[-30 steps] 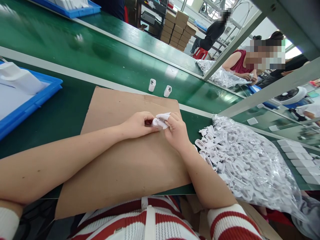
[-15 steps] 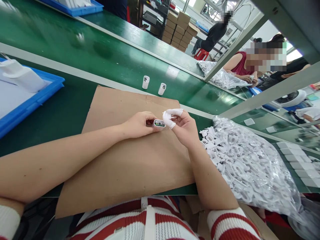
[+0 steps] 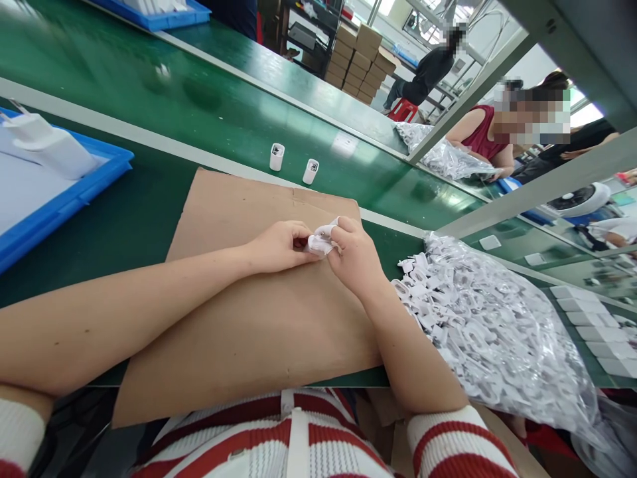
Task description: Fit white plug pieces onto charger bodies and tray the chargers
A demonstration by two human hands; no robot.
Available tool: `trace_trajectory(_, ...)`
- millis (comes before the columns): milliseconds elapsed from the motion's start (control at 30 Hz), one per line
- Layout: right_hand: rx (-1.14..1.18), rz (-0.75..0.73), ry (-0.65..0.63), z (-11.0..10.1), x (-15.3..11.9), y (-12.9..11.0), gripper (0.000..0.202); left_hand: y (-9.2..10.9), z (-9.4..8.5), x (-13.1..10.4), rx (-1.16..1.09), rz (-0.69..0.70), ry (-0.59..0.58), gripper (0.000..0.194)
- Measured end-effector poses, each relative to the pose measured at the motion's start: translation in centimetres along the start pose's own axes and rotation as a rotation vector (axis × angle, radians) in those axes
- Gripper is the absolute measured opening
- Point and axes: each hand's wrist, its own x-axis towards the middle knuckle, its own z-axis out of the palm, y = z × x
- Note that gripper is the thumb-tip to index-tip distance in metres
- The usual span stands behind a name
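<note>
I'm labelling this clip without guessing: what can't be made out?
Head view: what lies between the left hand and right hand; white-covered fingertips hide it.
Head view: full extent of the near blue tray; the left edge cuts it.
Head view: how many white pieces lie in the clear bag; overlap and glare hide some.

casings point(image 3: 276, 160) are white, cardboard point(image 3: 249, 318) brown, tray point(image 3: 74, 201) blue, sweater point(image 3: 239, 438) striped red and white.

Fingers point(image 3: 300, 231) bent, left hand point(image 3: 279, 248) and right hand point(image 3: 354, 255) sit close together.
</note>
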Motion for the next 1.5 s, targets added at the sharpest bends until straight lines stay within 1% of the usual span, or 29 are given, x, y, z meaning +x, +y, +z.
trace_trajectory(200,0.033,-0.003,0.066,-0.6,-0.5,-0.2,0.026,-0.1,0.0,0.1,0.03,0.022,0.003,0.034)
trace_trajectory(367,0.002,0.002,-0.009,-0.2,-0.3,0.0,0.024,-0.2,0.1,0.1,-0.004,0.002,0.023,0.035)
trace_trajectory(533,-0.022,0.026,-0.016,0.2,0.2,-0.2,0.025,-0.3,0.2,0.2,0.013,0.016,0.017,0.036)
trace_trajectory(633,0.011,0.082,0.014,0.5,0.2,-0.2,0.024,-0.6,0.5,0.2,0.031,0.023,0.043,0.036)
trace_trajectory(733,0.09,0.198,0.045,1.3,0.1,-0.1,0.021,-0.6,0.8,0.4,0.089,0.018,0.106,0.036)
trace_trajectory(800,0.143,0.262,0.057,1.8,0.0,0.0,0.019,-0.2,1.1,0.4,0.123,0.012,0.108,0.037)
trace_trajectory(867,0.217,0.279,0.065,1.8,-0.1,-0.1,0.024,0.3,1.1,0.1,0.102,-0.007,0.079,0.038)
trace_trajectory(933,0.283,0.249,0.068,1.1,-0.9,-0.6,0.043,1.0,0.5,-0.6,0.065,-0.033,0.066,0.04)
trace_trajectory(967,0.284,0.221,0.063,0.3,-1.8,-0.8,0.054,1.3,-0.2,-1.3,0.056,-0.042,0.089,0.042)
trace_trajectory(1000,0.236,0.194,0.076,-0.6,-2.9,-1.0,0.062,1.5,-1.0,-2.1,0.062,-0.046,0.132,0.045)
trace_trajectory(1033,0.134,0.157,0.073,-1.6,-4.5,-1.0,0.064,1.7,-2.2,-3.0,0.085,-0.048,0.198,0.047)
trace_trajectory(1067,-0.008,0.128,0.055,-2.6,-6.2,-0.8,0.059,1.9,-3.7,-4.1,0.121,-0.054,0.279,0.049)
trace_trajectory(1133,-0.288,0.098,-0.029,-4.5,-10.1,0.5,0.047,2.0,-7.6,-6.4,0.214,-0.071,0.52,0.05)
trace_trajectory(1167,-0.402,0.115,-0.058,-5.1,-12.0,1.6,0.041,1.8,-9.9,-7.6,0.267,-0.086,0.669,0.05)
trace_trajectory(1200,-0.496,0.152,-0.079,-5.5,-13.6,2.7,0.034,1.5,-12.3,-8.8,0.315,-0.097,0.852,0.05)
trace_trajectory(1233,-0.56,0.165,-0.134,-5.7,-14.9,3.8,0.024,0.9,-14.8,-9.9,0.358,-0.111,1.009,0.051)
trace_trajectory(1267,-0.595,0.171,-0.176,-5.7,-15.8,4.9,0.015,0.2,-17.2,-11.0,0.385,-0.126,1.195,0.052)
trace_trajectory(1300,-0.609,0.172,-0.213,-5.5,-16.3,5.7,0.011,-0.7,-19.4,-11.9,0.409,-0.165,1.331,0.053)
trace_trajectory(1333,-0.604,0.167,-0.24,-5.3,-16.4,6.3,0.011,-1.6,-21.3,-12.8,0.416,-0.238,1.401,0.056)
trace_trajectory(1367,-0.591,0.166,-0.25,-5.2,-16.2,6.6,0.015,-2.6,-22.9,-13.5,0.424,-0.336,1.431,0.059)
trace_trajectory(1400,-0.581,0.172,-0.244,-5.1,-15.6,6.7,0.019,-3.5,-24.0,-14.1,0.441,-0.43,1.399,0.065)
trace_trajectory(1433,-0.575,0.177,-0.229,-5.1,-14.9,6.5,0.022,-4.3,-24.7,-14.5,0.458,-0.496,1.308,0.073)
trace_trajectory(1467,-0.573,0.181,-0.208,-5.2,-14.0,6.1,0.023,-4.9,-25.1,-14.7,0.475,-0.524,1.184,0.081)
trace_trajectory(1500,-0.57,0.187,-0.18,-5.3,-13.0,5.6,0.023,-5.3,-25.1,-14.7,0.49,-0.513,1.041,0.089)
